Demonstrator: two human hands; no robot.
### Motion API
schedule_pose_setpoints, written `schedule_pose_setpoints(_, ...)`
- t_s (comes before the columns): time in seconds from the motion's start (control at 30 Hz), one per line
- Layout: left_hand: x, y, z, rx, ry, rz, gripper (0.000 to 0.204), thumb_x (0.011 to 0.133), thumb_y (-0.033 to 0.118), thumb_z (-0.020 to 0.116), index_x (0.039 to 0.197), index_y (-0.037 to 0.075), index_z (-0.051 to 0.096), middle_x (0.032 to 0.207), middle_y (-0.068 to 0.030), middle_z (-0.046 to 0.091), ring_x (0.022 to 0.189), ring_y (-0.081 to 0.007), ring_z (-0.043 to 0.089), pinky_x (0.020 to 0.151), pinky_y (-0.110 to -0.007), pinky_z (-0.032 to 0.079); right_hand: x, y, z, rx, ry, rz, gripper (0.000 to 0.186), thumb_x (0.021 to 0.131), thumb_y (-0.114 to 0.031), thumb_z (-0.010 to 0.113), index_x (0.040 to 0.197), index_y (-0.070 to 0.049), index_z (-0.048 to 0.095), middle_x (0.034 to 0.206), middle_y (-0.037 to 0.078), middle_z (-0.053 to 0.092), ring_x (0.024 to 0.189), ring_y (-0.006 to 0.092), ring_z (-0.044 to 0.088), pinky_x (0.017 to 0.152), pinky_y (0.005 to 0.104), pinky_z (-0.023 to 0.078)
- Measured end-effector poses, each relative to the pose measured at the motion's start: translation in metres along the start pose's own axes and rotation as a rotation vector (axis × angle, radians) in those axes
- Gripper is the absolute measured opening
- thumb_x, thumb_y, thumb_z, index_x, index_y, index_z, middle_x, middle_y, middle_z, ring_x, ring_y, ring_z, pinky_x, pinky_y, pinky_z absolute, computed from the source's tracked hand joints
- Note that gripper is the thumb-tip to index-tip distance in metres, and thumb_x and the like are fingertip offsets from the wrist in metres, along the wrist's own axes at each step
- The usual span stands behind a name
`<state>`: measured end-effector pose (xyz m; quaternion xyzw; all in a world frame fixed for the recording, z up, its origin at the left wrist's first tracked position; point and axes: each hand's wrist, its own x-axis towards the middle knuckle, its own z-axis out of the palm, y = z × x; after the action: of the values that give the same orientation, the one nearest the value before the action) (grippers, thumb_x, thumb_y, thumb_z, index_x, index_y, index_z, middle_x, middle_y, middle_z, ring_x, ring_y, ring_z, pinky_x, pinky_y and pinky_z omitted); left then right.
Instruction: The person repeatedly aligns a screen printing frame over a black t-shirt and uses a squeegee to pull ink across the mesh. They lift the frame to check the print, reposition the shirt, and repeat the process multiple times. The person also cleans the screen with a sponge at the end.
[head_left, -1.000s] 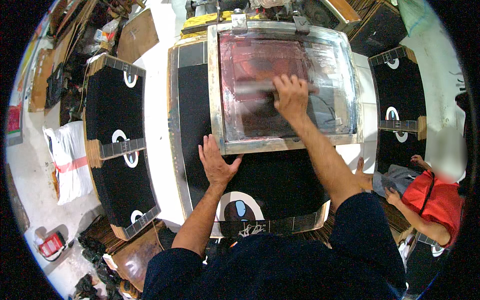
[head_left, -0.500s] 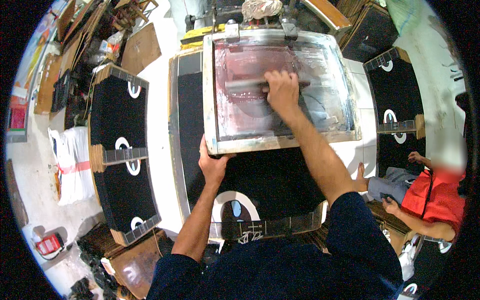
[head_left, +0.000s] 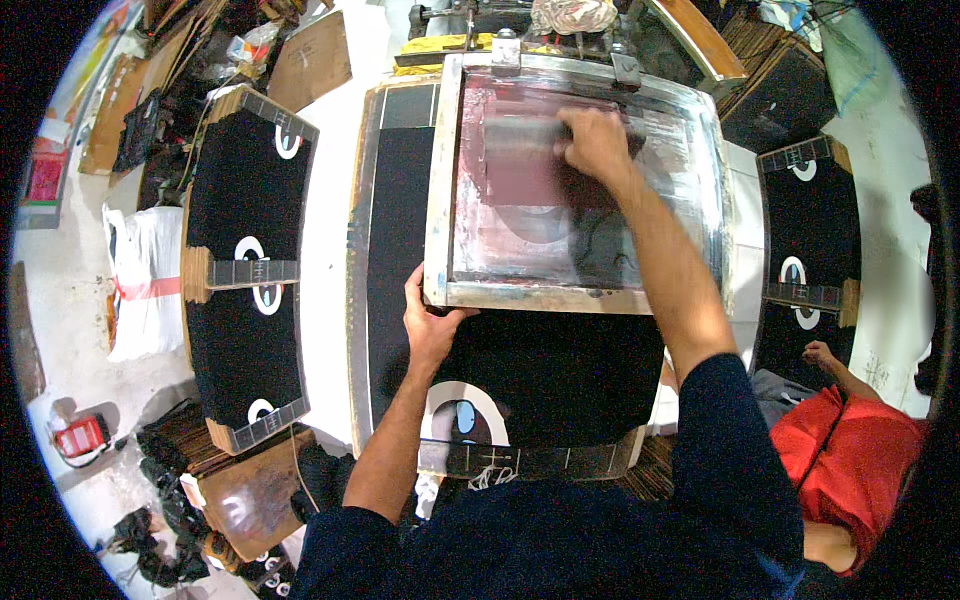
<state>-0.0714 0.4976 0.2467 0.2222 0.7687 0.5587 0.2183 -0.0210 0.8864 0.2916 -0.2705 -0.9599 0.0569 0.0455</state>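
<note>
A screen printing frame point(head_left: 585, 297) with a pale wooden border lies over a black sheet point(head_left: 560, 375) that bears a white-ringed eye print point(head_left: 465, 417). My left hand point(head_left: 432, 330) grips the frame's near left corner, thumb along its near edge. Within the frame, my right hand point(head_left: 597, 145) is closed round a squeegee point(head_left: 525, 135), smeared by motion, near the far side of the mesh. Dark red ink point(head_left: 525, 182) coats the mesh's left part, and a rounded eye shape shows faintly nearer me. Metal clamps point(head_left: 506, 52) hold the frame's far edge.
Black printed sheets lie in stacks to the left point(head_left: 245, 190) and right point(head_left: 810, 235). At the lower right is a person in a red top point(head_left: 850, 450). A white bundle point(head_left: 150, 285) stands far left, and a yellow cloth point(head_left: 440, 50) lies behind the frame.
My right hand has pushed the squeegee away from me, toward the frame's far side. My left hand keeps its corner grip. The view has shifted, and the person in red appears lower.
</note>
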Motion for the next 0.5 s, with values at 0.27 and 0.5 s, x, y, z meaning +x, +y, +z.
schedule_pose_setpoints(0.27, -0.004, 0.011, 0.003, 0.092, 0.022, -0.073, 0.102, 0.067, 0.002, 0.094, 0.152, 0.008, 0.039, 0.132, -0.0134, 0.065, 0.116, -0.0231, 0.065, 0.102, -0.038, 0.055, 0.073, 0.021, 0.005, 0.039, 0.009, 0.091, 0.051, 0.08, -0.035, 0.083, 0.126, -0.021, 0.07, 0.118, 0.01, 0.074, 0.115, 0.0321, 0.068, 0.096, 0.0543, 0.048)
schedule_pose_setpoints(0.5, -0.005, 0.013, 0.003, 0.092, 0.019, -0.042, 0.101, 0.067, 0.006, 0.094, 0.152, 0.008, 0.039, 0.132, -0.0145, 0.065, 0.116, -0.0241, 0.065, 0.103, -0.039, 0.054, -0.075, -0.042, 0.014, 0.142, 0.255, 0.086, 0.036, 0.068, -0.011, 0.084, 0.099, -0.018, 0.068, 0.098, 0.002, 0.066, 0.1, 0.0285, 0.06, 0.085, 0.0477, 0.045)
